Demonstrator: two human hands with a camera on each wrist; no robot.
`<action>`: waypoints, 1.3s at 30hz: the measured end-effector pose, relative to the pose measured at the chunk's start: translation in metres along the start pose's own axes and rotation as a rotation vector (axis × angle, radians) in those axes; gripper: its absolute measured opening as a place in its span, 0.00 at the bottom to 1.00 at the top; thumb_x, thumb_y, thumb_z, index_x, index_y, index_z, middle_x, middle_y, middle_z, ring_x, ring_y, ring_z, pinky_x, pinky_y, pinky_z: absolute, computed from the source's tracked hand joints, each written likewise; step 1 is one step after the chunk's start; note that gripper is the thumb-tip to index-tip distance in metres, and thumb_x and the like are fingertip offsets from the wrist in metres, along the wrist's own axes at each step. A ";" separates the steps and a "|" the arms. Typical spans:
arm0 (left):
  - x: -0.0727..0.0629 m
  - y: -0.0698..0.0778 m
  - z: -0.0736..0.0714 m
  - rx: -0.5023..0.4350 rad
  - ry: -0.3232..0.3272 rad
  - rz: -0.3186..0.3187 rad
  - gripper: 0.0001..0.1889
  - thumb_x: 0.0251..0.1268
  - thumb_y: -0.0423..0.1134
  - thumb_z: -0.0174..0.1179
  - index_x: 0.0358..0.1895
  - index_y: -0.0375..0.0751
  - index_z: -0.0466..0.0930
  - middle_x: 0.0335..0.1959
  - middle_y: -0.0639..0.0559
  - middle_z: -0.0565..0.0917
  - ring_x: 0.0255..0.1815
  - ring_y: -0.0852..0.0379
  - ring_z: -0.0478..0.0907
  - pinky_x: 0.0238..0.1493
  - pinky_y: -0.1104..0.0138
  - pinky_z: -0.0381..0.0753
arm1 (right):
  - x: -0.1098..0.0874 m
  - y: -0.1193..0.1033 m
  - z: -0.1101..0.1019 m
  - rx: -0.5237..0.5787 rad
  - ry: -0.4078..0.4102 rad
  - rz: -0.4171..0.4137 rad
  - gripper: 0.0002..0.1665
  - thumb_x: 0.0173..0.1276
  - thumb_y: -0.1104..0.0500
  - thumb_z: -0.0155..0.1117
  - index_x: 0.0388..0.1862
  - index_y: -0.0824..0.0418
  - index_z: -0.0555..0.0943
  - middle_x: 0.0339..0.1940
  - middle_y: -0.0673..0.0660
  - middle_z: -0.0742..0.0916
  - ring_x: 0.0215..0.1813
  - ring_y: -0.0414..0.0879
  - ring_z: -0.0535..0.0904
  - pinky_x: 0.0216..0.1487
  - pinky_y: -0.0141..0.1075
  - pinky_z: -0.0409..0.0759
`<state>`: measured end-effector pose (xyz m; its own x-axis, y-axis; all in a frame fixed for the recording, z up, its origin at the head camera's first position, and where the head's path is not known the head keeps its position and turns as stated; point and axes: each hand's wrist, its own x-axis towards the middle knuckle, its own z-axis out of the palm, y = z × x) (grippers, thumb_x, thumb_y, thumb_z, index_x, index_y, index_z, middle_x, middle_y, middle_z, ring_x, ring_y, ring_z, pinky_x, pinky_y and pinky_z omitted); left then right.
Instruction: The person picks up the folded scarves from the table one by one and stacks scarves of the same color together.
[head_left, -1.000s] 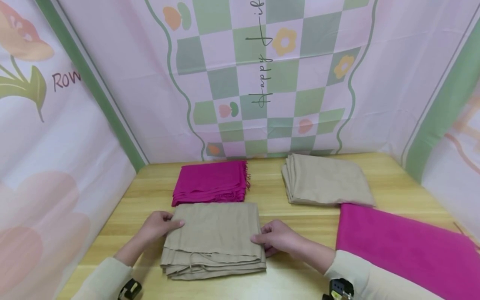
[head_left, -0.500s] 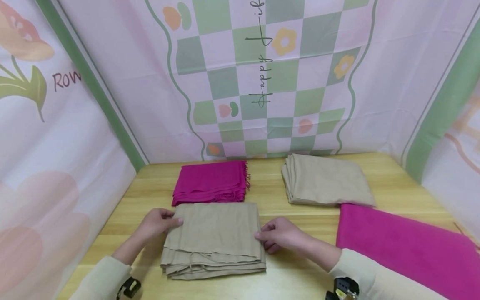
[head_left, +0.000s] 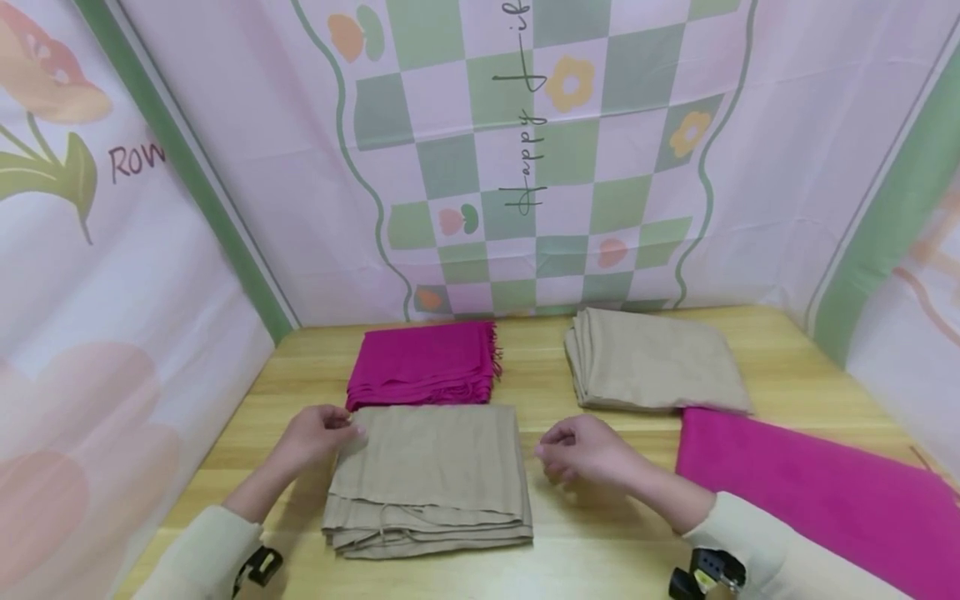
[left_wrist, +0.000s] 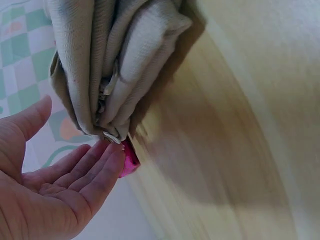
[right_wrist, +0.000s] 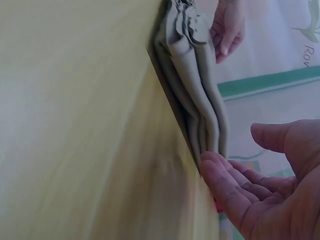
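Note:
A folded beige cloth [head_left: 431,467] lies flat on the wooden table, its layered edges and a thin loose cord toward the front. At its far left corner is my left hand [head_left: 318,435]. In the left wrist view the left thumb stands apart from the cloth, while the fingertips [left_wrist: 114,152] are at its corner; whether they touch is unclear. My right hand [head_left: 588,454] hovers off the cloth's right side with a gap between, fingers loosely bent and holding nothing. The right wrist view shows the stacked folds [right_wrist: 192,95] of the cloth beyond that hand.
A folded magenta fringed scarf [head_left: 420,362] lies directly behind the beige cloth. Back right is another folded beige cloth [head_left: 660,358], meeting a larger magenta cloth [head_left: 810,500] that reaches under the right sleeve. Printed curtains [head_left: 555,167] stand behind the table and at both sides.
My right hand has let go of the beige cloth's right edge and moved away to the right. My left hand has shifted slightly away from me, its thumb off the cloth. The cloth stays put.

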<state>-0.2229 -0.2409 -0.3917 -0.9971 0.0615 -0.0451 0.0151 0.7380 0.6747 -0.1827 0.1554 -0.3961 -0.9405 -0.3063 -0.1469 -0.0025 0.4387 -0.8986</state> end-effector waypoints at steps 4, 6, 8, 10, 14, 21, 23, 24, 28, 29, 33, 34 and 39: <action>0.002 0.001 0.000 -0.032 0.025 0.010 0.23 0.62 0.41 0.67 0.52 0.24 0.77 0.44 0.37 0.83 0.47 0.42 0.80 0.44 0.56 0.82 | -0.002 -0.004 -0.009 -0.076 0.049 -0.023 0.17 0.66 0.57 0.67 0.43 0.71 0.81 0.30 0.57 0.86 0.32 0.50 0.83 0.34 0.40 0.83; 0.002 0.002 0.000 -0.037 0.046 0.015 0.22 0.62 0.40 0.67 0.52 0.25 0.78 0.44 0.38 0.83 0.47 0.43 0.80 0.44 0.57 0.82 | -0.003 -0.005 -0.013 -0.099 0.067 -0.037 0.16 0.66 0.57 0.67 0.43 0.71 0.81 0.30 0.57 0.86 0.32 0.51 0.83 0.34 0.40 0.83; 0.004 0.005 0.000 -0.040 0.064 0.030 0.22 0.63 0.40 0.66 0.52 0.25 0.77 0.45 0.37 0.83 0.47 0.42 0.80 0.45 0.56 0.81 | -0.004 -0.006 -0.018 -0.099 0.081 -0.049 0.16 0.67 0.58 0.67 0.43 0.71 0.81 0.32 0.58 0.86 0.33 0.52 0.83 0.34 0.41 0.83; 0.005 0.010 0.001 -0.039 0.085 0.049 0.23 0.63 0.40 0.66 0.53 0.25 0.77 0.46 0.36 0.83 0.48 0.42 0.79 0.47 0.55 0.80 | -0.004 -0.006 -0.023 -0.105 0.095 -0.056 0.15 0.67 0.58 0.66 0.43 0.71 0.81 0.32 0.59 0.86 0.33 0.53 0.83 0.35 0.41 0.83; 0.010 0.020 0.007 -0.078 0.112 0.070 0.24 0.63 0.40 0.66 0.56 0.26 0.76 0.50 0.35 0.81 0.50 0.42 0.79 0.49 0.55 0.80 | -0.004 -0.007 -0.035 -0.136 0.122 -0.057 0.15 0.68 0.58 0.65 0.43 0.71 0.81 0.34 0.60 0.86 0.35 0.54 0.84 0.37 0.43 0.83; 0.017 0.040 0.023 -0.142 0.125 0.131 0.24 0.62 0.39 0.67 0.57 0.28 0.76 0.50 0.35 0.82 0.48 0.44 0.80 0.47 0.58 0.81 | -0.007 -0.006 -0.053 -0.153 0.155 -0.056 0.18 0.70 0.56 0.63 0.48 0.71 0.81 0.36 0.60 0.87 0.38 0.54 0.84 0.39 0.43 0.83; 0.019 0.047 0.027 -0.159 0.120 0.147 0.23 0.62 0.39 0.68 0.56 0.28 0.76 0.49 0.35 0.82 0.48 0.44 0.80 0.47 0.58 0.81 | -0.008 -0.005 -0.058 -0.171 0.170 -0.053 0.18 0.71 0.55 0.63 0.48 0.70 0.81 0.36 0.58 0.87 0.38 0.54 0.83 0.38 0.43 0.83; 0.020 0.051 0.029 -0.168 0.117 0.150 0.23 0.61 0.39 0.68 0.56 0.28 0.77 0.49 0.36 0.82 0.47 0.45 0.81 0.47 0.58 0.81 | -0.008 -0.004 -0.062 -0.183 0.176 -0.052 0.18 0.71 0.55 0.62 0.47 0.70 0.81 0.35 0.58 0.87 0.38 0.53 0.83 0.38 0.44 0.83; 0.024 0.066 0.037 -0.214 0.108 0.165 0.22 0.60 0.40 0.69 0.55 0.32 0.79 0.50 0.38 0.83 0.47 0.47 0.81 0.46 0.59 0.81 | -0.011 0.000 -0.077 -0.238 0.214 -0.039 0.20 0.72 0.53 0.61 0.48 0.71 0.80 0.33 0.56 0.86 0.36 0.52 0.83 0.37 0.43 0.82; 0.025 0.070 0.040 -0.225 0.105 0.166 0.22 0.60 0.40 0.69 0.54 0.33 0.79 0.50 0.39 0.83 0.47 0.48 0.81 0.46 0.59 0.81 | -0.012 0.001 -0.081 -0.242 0.222 -0.036 0.21 0.72 0.52 0.61 0.48 0.71 0.80 0.33 0.56 0.86 0.36 0.52 0.83 0.37 0.43 0.82; 0.030 0.087 0.050 -0.252 0.080 0.175 0.21 0.60 0.41 0.69 0.54 0.35 0.80 0.49 0.43 0.83 0.47 0.50 0.81 0.44 0.61 0.82 | -0.016 0.005 -0.096 -0.249 0.253 -0.020 0.24 0.73 0.50 0.60 0.50 0.72 0.78 0.36 0.59 0.87 0.38 0.52 0.83 0.37 0.41 0.82; 0.032 0.091 0.052 -0.259 0.074 0.182 0.20 0.60 0.41 0.69 0.54 0.35 0.80 0.48 0.43 0.84 0.47 0.50 0.81 0.44 0.61 0.82 | -0.017 0.006 -0.100 -0.250 0.261 -0.017 0.25 0.73 0.50 0.60 0.51 0.73 0.78 0.37 0.60 0.87 0.38 0.53 0.83 0.37 0.41 0.82; 0.043 0.112 0.066 -0.260 0.043 0.247 0.20 0.62 0.42 0.68 0.53 0.34 0.80 0.49 0.42 0.83 0.47 0.49 0.81 0.44 0.62 0.82 | -0.021 0.011 -0.117 -0.279 0.297 -0.018 0.30 0.74 0.46 0.57 0.53 0.74 0.76 0.41 0.65 0.86 0.40 0.56 0.85 0.38 0.41 0.82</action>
<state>-0.2589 -0.1108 -0.3668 -0.9679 0.1848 0.1701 0.2423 0.5082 0.8265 -0.2030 0.2650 -0.3543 -0.9966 -0.0764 0.0302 -0.0733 0.6607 -0.7471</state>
